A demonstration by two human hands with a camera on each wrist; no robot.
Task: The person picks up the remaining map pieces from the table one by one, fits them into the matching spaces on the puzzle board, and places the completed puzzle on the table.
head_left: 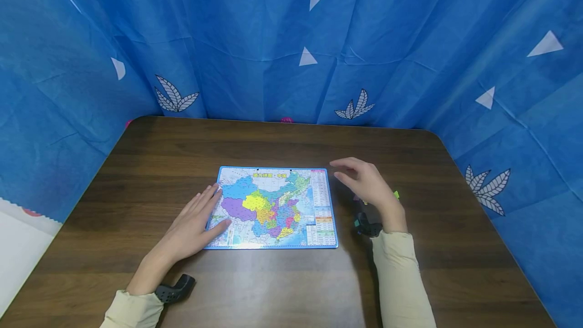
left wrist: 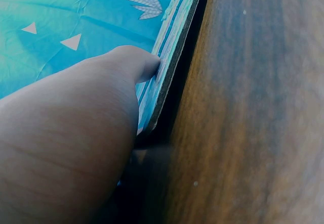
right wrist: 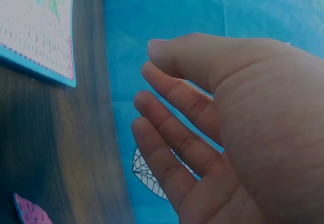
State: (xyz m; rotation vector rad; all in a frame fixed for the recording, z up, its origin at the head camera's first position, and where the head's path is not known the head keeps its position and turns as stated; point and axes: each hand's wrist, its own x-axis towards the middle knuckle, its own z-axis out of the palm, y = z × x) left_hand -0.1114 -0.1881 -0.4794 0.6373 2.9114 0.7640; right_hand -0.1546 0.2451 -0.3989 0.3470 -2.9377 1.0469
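A map puzzle board (head_left: 273,206) with a blue border and many-coloured regions lies flat on the wooden table. My left hand (head_left: 193,221) rests on the board's left edge, fingers straight and spread, thumb over the lower left corner. In the left wrist view the thumb (left wrist: 144,64) touches the board's edge (left wrist: 169,67). Off the board's upper right corner, my right hand (head_left: 364,178) hovers with relaxed, slightly bent fingers and holds nothing. Beneath that hand, small coloured puzzle pieces (head_left: 396,195) lie on the table, mostly hidden; the right wrist view shows a pink piece (right wrist: 31,211).
The brown wooden table (head_left: 282,287) reaches back to a blue patterned curtain (head_left: 255,39) that hangs behind and at both sides. White material (head_left: 25,247) shows beyond the table's left edge. Each wrist wears a black device, as on the left (head_left: 175,290).
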